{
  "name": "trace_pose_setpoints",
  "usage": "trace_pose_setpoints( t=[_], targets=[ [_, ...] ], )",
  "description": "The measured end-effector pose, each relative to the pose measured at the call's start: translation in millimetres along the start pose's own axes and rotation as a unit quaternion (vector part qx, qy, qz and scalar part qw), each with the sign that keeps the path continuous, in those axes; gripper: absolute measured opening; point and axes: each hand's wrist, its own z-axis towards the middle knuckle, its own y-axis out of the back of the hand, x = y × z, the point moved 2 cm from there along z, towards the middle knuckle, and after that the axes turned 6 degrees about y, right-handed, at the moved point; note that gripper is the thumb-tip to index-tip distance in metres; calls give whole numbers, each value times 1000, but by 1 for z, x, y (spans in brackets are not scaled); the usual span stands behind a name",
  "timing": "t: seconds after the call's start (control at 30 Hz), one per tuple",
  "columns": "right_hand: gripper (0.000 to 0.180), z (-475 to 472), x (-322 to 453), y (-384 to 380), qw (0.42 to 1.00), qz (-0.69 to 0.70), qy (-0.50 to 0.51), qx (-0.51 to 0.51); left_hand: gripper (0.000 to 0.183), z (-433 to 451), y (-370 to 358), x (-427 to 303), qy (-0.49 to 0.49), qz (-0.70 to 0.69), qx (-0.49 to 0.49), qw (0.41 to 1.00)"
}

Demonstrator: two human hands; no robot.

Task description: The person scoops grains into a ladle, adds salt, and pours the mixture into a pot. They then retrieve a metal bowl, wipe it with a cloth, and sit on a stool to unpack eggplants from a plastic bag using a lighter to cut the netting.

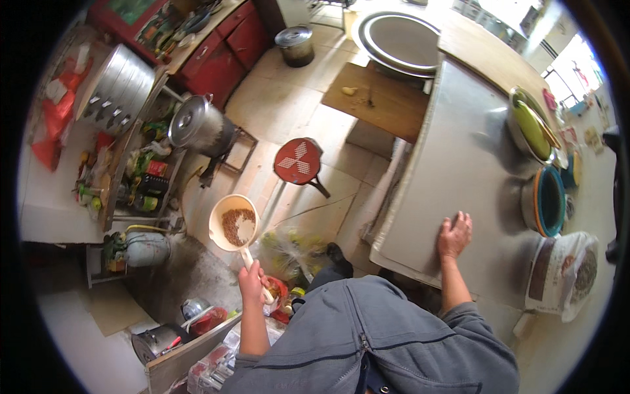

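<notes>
My left hand (pixel 252 284) grips the handle of a cream plastic ladle (pixel 214 231), its bowl tipped so that the inside faces me. Small reddish-brown grains (pixel 231 225) cover part of the bowl's bottom; what exactly they are I cannot tell. On the right, my right hand (pixel 455 236) rests flat on a metal-topped counter (pixel 418 197), fingers spread, holding nothing. Beyond the ladle, a red round stool (pixel 297 161) with a perforated three-diamond pattern stands on the tiled floor.
A lidded metal pot (pixel 199 125) stands at left, near a gas cylinder (pixel 146 248). Along the counter's right side are a basin with a green gourd (pixel 531 130), stacked bowls (pixel 550 202) and a printed sack (pixel 551 280). A wooden board (pixel 393 106) and a large basin (pixel 401 42) lie ahead.
</notes>
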Motion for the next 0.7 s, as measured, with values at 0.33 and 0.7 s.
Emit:
trace_pose_setpoints(
  t=[0.33,0.7],
  targets=[
    [44,62,-40,8,997,-30,35,-57,32,-17,33,-35,5,-135,24,991],
    [17,202,275,-13,912,391,125,24,27,73,15,-153,-34,-299,23,953]
  ],
)
